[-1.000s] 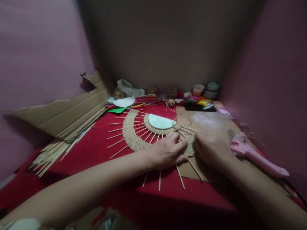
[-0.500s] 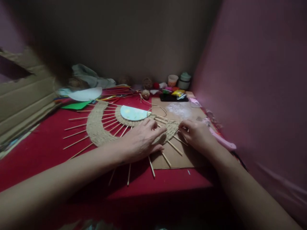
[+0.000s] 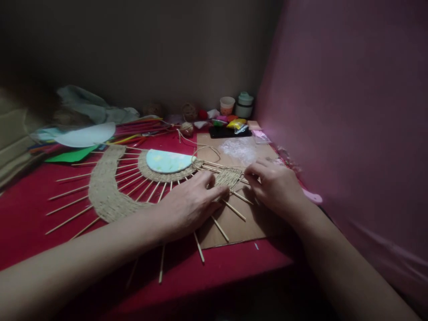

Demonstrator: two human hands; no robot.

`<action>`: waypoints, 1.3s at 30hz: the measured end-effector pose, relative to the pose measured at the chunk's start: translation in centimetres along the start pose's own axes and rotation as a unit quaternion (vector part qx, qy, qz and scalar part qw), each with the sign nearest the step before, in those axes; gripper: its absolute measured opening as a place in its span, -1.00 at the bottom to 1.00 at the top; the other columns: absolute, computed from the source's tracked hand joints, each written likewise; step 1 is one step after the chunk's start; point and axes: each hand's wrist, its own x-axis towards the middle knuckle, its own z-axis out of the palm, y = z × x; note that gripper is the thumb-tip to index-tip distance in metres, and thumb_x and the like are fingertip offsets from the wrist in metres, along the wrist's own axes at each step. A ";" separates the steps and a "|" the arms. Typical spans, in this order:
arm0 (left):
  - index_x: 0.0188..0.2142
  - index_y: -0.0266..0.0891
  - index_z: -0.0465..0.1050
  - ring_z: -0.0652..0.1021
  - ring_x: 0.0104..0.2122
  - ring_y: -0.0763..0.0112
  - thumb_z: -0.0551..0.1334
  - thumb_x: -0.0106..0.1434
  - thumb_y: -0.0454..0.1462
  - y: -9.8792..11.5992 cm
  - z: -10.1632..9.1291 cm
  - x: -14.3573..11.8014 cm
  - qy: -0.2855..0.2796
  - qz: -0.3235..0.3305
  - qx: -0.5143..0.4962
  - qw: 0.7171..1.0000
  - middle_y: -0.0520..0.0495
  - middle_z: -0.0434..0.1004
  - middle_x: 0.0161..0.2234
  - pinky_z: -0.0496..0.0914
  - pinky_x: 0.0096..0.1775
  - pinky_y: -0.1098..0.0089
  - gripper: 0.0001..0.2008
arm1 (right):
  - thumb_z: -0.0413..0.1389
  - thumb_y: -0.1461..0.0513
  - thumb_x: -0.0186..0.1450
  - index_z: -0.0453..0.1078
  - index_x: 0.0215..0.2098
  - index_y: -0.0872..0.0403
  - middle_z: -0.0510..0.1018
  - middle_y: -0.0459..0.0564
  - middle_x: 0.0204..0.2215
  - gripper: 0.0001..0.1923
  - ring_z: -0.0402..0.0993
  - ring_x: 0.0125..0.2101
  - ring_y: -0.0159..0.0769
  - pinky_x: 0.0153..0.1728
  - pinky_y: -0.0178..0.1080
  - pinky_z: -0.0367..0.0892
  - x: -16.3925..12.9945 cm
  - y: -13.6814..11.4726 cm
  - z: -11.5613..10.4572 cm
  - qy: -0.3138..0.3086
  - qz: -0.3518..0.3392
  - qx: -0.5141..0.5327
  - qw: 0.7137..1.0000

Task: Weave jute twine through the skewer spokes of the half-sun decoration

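A half-round woven fan frame lies in front of me, with thin wooden sticks [image 3: 161, 267] spreading out from a pale blue half-disc [image 3: 170, 161]. A wide woven twine band [image 3: 103, 191] curves through the sticks. My left hand [image 3: 197, 196] is closed over the band near its right end, thumb and fingers pressed on the weave and sticks. At that right end [image 3: 228, 178], my right hand [image 3: 272, 183] pinches the twine beside the outermost sticks; its fingertips are partly hidden. Loose twine [image 3: 214, 149] loops behind the half-disc.
A cardboard sheet [image 3: 214, 238] lies under the fan's right side on a red cloth [image 3: 230, 272]. Behind are a twine ball [image 3: 186, 129], a black phone [image 3: 217, 132], a paper cup [image 3: 227, 107], a lidded jar [image 3: 244, 106] and clear plastic [image 3: 239, 149]. A pink wall [image 3: 334, 111] bounds the right.
The view has turned right, so the fan and table sit further left. My left hand has slid slightly back along the band, uncovering more weave; my right hand stays at its end.
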 end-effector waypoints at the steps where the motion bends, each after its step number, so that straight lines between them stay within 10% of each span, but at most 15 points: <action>1: 0.01 -0.14 0.36 0.35 -0.27 0.35 0.04 0.36 -0.22 0.0 0.0 0.1 -0.004 0.001 0.002 1.000 -0.13 0.27 -0.20 0.35 -0.27 0.34 -0.72 | 0.03 0.28 0.29 0.44 -0.42 0.09 0.49 -0.02 -0.40 -0.83 0.35 -0.35 -0.30 -0.40 -0.27 0.09 0.0 0.0 -0.1 -0.004 0.007 -0.017 1.000; 18: 0.06 -0.19 0.27 0.38 -0.17 0.26 0.05 0.35 -0.25 0.0 0.9 -0.4 0.052 0.000 0.013 0.999 -0.17 0.32 -0.11 0.40 -0.20 0.27 -0.71 | 0.03 0.34 0.23 0.41 -0.46 0.08 0.48 -0.03 -0.45 -0.84 0.30 -0.36 -0.30 -0.30 -0.26 0.15 0.0 0.5 -0.3 -0.039 0.018 0.014 0.999; 39: -0.15 -0.25 0.42 0.35 -0.21 0.19 0.08 0.30 -0.23 0.5 -1.7 2.3 -0.016 -0.027 0.064 0.997 -0.18 0.35 -0.23 0.32 -0.19 0.20 -0.78 | 0.03 0.36 0.19 0.45 -0.52 0.08 0.49 0.01 -0.50 -0.80 0.28 -0.35 -0.24 -0.25 -0.21 0.11 0.4 1.0 0.1 -0.093 -0.011 -0.045 0.995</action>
